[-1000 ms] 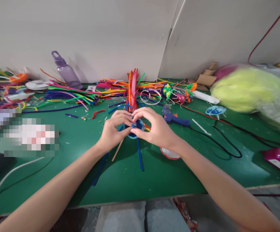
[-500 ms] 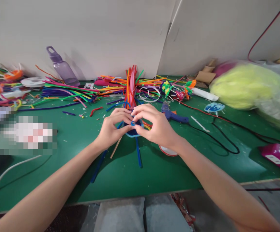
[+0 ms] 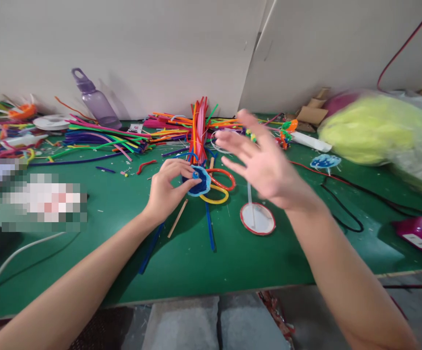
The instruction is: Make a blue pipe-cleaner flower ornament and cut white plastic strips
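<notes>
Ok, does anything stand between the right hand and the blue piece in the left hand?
Nothing visible blocks the right hand from the blue piece in the left hand; the red loop seems to lie below, on the table.

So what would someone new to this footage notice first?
Probably the big bright yellow bundle in clear plastic at the far right, and the fan of red, pink and orange stems standing out at the middle back of the green table. Then the hands: the left pinches a small blue disc with a pale blue rim, while the right is raised, blurred, beside it.
</notes>
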Demonstrator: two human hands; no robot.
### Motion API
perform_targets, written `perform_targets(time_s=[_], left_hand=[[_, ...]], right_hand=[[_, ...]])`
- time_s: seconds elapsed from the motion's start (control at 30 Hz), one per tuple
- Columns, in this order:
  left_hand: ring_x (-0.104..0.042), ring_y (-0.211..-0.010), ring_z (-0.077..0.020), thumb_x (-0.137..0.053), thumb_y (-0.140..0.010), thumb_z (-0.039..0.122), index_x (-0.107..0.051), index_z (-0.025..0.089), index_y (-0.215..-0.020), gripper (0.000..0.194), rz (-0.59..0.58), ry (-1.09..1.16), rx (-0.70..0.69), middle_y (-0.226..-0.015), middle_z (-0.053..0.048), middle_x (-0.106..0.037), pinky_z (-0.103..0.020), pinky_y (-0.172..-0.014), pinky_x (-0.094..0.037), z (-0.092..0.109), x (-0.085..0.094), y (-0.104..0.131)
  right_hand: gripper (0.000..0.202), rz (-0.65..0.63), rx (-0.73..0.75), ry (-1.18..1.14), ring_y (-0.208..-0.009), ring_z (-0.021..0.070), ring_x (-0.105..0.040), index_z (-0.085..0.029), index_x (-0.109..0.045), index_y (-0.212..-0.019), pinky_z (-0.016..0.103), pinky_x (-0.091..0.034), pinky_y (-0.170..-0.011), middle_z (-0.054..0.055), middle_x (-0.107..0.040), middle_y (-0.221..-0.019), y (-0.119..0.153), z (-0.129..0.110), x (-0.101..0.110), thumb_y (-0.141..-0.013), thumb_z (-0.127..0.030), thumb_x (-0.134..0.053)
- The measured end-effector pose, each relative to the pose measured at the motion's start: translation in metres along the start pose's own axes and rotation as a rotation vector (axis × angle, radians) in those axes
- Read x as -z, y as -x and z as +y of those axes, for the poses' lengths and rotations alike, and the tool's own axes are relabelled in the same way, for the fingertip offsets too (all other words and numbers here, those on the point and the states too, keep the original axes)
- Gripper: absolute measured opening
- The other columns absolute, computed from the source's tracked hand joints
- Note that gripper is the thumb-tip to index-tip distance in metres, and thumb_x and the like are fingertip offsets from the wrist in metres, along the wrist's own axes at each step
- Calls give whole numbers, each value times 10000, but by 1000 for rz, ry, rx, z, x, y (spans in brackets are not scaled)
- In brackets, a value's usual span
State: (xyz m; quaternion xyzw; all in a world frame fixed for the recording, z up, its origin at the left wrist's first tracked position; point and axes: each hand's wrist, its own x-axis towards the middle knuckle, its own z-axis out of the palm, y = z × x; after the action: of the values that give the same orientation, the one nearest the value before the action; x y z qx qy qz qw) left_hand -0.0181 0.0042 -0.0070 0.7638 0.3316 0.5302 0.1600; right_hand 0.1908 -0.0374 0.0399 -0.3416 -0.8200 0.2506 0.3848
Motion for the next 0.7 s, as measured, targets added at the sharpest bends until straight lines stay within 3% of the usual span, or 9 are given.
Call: perform_targets(time_s=[0.13, 0.27, 0.37, 0.47, 0.7], left_hand=[[-647, -887, -181, -763, -709, 208, -625, 189, -655, 150, 133, -58, 143, -800, -12, -703, -375, -857, -509, -8, -1, 1], [-642, -883, -184, -763, -695, 229, -619, 187, -660, 154, 182, -28, 230, -811, -16, -688, -384, -867, -500, -11, -1, 1], [-643, -903, -186, -753, -709, 245, -618, 183, -683, 150, 147, 110, 265, -860, -35, -681, -388, -879, -502, -9, -1, 1], [-640, -949, -197, -749, -722, 242, -623, 184, -692, 142, 67, 255, 229, -868, -45, -682, -397, -901, -502, -4, 0, 1], [-646, -944, -194, -740, -739, 199, -665, 181, -711, 82, -28, 309, 176, -823, -37, -694, -396, -927, -492, 5, 3, -1]], right_hand=[[602, -45, -105, 144, -1066, 235, -601, -291, -543, -1238, 344, -469, -846, 61, -646, -1115, 2, 2, -2, -703, -463, -761], [412, -90, -176, 233, -824, 185, -638, -243, -629, -1060, 278, -437, -689, 36, -689, -886, 4, 9, -3, -735, -476, -729], [308, -132, -257, 309, -643, 143, -593, -215, -639, -905, 255, -371, -585, 5, -669, -727, 1, 11, -2, -756, -476, -708], [313, -174, -323, 401, -587, 121, -549, -207, -617, -869, 246, -306, -539, -16, -651, -682, -6, 9, -6, -749, -481, -710], [107, -133, -224, 367, -609, 103, -495, -188, -557, -812, 241, -290, -572, -12, -609, -698, -11, 11, -15, -859, -280, -585]])
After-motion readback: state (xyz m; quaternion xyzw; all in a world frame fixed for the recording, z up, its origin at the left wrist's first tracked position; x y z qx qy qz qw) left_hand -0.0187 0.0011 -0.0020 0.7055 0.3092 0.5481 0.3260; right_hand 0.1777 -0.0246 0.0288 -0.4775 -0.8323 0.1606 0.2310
